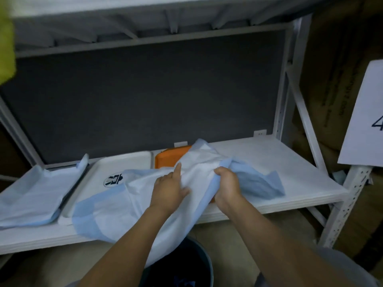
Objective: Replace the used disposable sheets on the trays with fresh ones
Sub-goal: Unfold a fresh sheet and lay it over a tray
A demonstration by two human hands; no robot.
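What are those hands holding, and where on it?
The right hand grips a bunched fold of the disposable sheet; the left hand only rests on it.

crumpled blue-white sheet [132, 201] draped over orange tray [165, 159], white tray [97, 179]

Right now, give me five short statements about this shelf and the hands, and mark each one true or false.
1. The right hand grips a bunched part of the sheet. True.
2. The orange tray lies fully uncovered. False: the sheet covers most of it, and only its far left corner shows.
3. A dark bin stands below the shelf, under the sheet's hanging edge. True.
4. The white tray with the logo lies to the right of the orange tray. False: it lies to its left.
5. The left hand is also on the sheet. True.
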